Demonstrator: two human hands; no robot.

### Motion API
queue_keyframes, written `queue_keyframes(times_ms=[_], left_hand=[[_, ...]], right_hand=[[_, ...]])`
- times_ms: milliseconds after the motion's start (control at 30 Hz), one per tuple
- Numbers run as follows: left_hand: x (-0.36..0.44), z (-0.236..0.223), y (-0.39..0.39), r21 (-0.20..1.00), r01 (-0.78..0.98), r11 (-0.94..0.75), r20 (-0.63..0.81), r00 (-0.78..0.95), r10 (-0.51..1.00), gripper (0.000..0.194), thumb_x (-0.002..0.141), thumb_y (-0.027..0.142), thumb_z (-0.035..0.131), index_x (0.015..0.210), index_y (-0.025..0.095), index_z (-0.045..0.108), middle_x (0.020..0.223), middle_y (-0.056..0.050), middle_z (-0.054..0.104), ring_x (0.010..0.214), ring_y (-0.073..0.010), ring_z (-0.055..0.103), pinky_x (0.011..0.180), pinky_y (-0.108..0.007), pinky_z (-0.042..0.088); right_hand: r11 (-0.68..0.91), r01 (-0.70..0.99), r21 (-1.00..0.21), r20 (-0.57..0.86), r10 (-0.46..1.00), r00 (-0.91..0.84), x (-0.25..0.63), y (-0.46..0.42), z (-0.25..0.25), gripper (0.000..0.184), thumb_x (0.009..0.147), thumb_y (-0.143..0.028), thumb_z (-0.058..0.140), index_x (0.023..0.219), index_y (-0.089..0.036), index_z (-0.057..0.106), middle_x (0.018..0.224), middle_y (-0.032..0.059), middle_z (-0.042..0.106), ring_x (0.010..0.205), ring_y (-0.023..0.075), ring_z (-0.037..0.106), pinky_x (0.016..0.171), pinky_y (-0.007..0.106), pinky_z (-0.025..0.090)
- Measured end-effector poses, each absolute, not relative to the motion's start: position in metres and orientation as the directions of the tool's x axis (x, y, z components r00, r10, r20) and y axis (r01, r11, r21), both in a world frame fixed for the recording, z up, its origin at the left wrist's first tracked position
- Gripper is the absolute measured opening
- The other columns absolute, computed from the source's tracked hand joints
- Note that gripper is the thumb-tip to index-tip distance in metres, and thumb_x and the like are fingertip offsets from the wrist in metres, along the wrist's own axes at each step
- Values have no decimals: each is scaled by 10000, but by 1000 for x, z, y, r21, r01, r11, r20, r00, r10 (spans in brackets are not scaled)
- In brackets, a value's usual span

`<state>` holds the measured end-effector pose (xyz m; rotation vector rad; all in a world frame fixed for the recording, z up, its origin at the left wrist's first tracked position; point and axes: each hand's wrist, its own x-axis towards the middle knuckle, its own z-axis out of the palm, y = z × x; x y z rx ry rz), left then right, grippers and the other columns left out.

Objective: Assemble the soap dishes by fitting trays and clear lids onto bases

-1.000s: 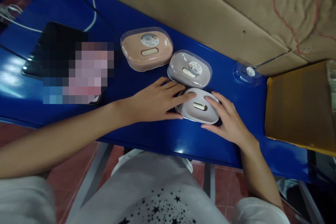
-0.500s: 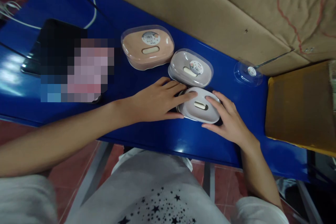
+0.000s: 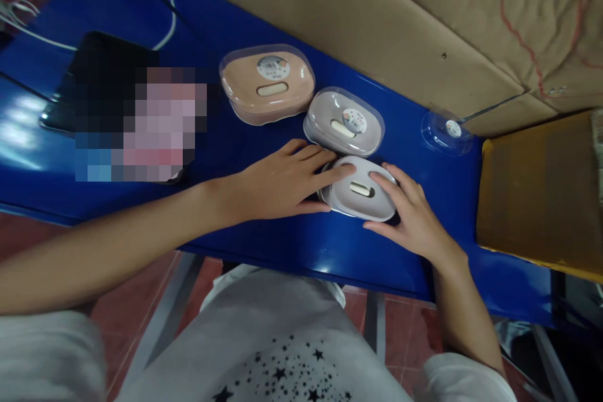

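A small pale grey oval box (image 3: 362, 205) with a cream oblong inset in its top rests on the blue table. My left hand (image 3: 282, 179) grips its left end, fingers over the lid and thumb along the near side. At its right end, my right hand (image 3: 411, 207) holds it with fingers on the top and thumb at the near edge. Just behind stands a similar pale grey box (image 3: 325, 114) under a clear cover with a round label. Farther left is a larger peach box (image 3: 240, 88), also covered and labelled.
A loose clear plastic cover (image 3: 436, 133) with a label lies at the right, by the cardboard (image 3: 377, 25) along the back. A yellow-brown box (image 3: 537, 195) stands at the right end. On the left are a black object (image 3: 110, 50), partly pixelated, and white cables (image 3: 173, 9).
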<state>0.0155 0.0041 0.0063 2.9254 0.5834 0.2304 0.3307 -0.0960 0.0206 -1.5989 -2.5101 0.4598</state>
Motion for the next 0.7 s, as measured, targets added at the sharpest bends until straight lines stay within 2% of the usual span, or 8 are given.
queue_keyframes(times_ms=[400, 567, 700], left_hand=[[15, 6, 4, 209, 372, -904, 139, 904, 404, 661, 1122, 478, 571, 1691, 210, 366, 1614, -205, 564, 1433, -382, 573, 1177, -521, 429], [17, 4, 7, 199, 364, -910, 128, 911, 392, 657, 1093, 471, 624, 1670, 243, 407, 1540, -184, 628, 1386, -360, 611, 1152, -496, 450], [12, 9, 12, 206, 357, -911, 169, 904, 392, 671, 1082, 486, 639, 1671, 251, 422, 1560, -176, 619, 1405, -371, 609, 1173, -533, 448]], right_hand=[[386, 862, -327, -77, 899, -432, 330, -96, 22, 886, 1018, -702, 636, 1750, -400, 239, 1793, 174, 338, 1616, 471, 398, 1201, 699, 439], [391, 850, -354, -15, 906, -423, 331, -94, 19, 967, 989, -701, 685, 1763, -410, 184, 1770, 165, 387, 1605, 466, 419, 1225, 730, 426], [404, 825, -396, 36, 904, -425, 332, -93, 19, 982, 981, -615, 752, 1759, -410, 189, 1772, 156, 372, 1625, 442, 398, 1267, 707, 414]])
